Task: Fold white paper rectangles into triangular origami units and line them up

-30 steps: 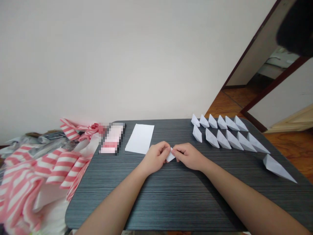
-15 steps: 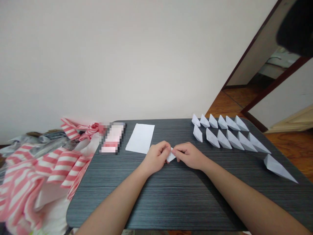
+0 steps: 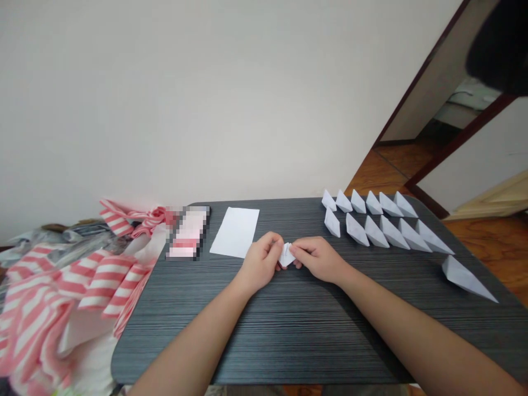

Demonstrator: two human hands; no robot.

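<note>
My left hand [image 3: 260,263] and my right hand [image 3: 318,258] meet at the middle of the dark striped table [image 3: 289,335]. Both pinch a small folded white paper piece [image 3: 286,256] held between their fingertips just above the tabletop. A flat white sheet of paper [image 3: 235,232] lies just behind my left hand. Several finished white paper boats [image 3: 381,223] stand in two rows at the back right, and one more paper boat [image 3: 466,278] sits apart near the right edge.
A pile of pink-and-white striped cloth [image 3: 66,291] lies off the table's left side. A blurred pink-and-white object [image 3: 187,234] rests at the back left of the table. A plain wall stands behind; wooden floor and a doorway [image 3: 445,137] show at right.
The folded paper between my fingers has shifted a little and looks more opened at its top. Both hands stay in nearly the same spot.
</note>
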